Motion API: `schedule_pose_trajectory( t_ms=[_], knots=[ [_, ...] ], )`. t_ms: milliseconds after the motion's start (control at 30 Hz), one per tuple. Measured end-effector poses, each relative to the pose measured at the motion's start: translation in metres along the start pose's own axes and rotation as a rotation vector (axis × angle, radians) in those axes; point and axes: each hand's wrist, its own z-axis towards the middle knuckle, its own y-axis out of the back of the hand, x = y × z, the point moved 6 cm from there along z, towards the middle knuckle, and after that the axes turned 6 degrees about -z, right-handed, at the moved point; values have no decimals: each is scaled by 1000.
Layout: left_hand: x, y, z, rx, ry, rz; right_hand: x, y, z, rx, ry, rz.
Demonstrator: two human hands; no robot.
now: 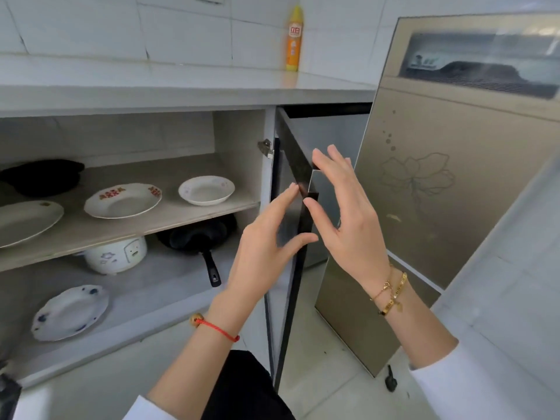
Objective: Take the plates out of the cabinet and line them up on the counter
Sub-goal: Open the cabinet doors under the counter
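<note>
Cabinet [242, 131]: I am seeing it standing open under the counter [181, 83], its dark door [298, 183] swung out edge-on toward me.
Upper shelf [169, 219]: I am logging three plates here, plus a dark item [42, 177] at back left that I cannot identify.
Lower compartment [169, 277]: it is holding one plate, a white rice cooker [116, 256] and a black frying pan [197, 237] with its handle pointing outward.
Large white plate [27, 219]: it is lying flat at the shelf's left edge, partly cut off by the frame.
Red-lettered plate [122, 200]: white, deep, it is sitting mid-shelf, apart from its neighbours.
Blue-patterned plate [69, 312]: scalloped rim, it is lying on the lower floor, front left.
Small floral plate [206, 190]: white, bowl-like, it is sitting at shelf right.
Counter: a yellow-orange bottle [294, 40] is standing against the tiled wall.
Left hand [266, 247]: fingers are spread loose beside the door edge, thumb touching it, gripping nothing.
Right hand [342, 213]: fingers are extended around the door's outer side, nothing clasped.
</note>
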Motion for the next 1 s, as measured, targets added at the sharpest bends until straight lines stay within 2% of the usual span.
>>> schedule_pose_trajectory(
  t_ms=[233,333,467,700,1000],
  knots=[
    [-10,-57,9,38,-82,-5,-39,27,-11,6,-23,-160],
    [-17,-84,15,130,-146,-18,-61,37,-16,-21,-72,-237],
    [-17,-122,21,226,-223,108,-93,51,-20,-53,-161,-319],
    [-6,-173,43,306,-201,161,-149,70,-20,-36,-285,-418],
    [1,-183,46,343,-181,179,-158,69,-20,10,-339,-411]
  ],
)
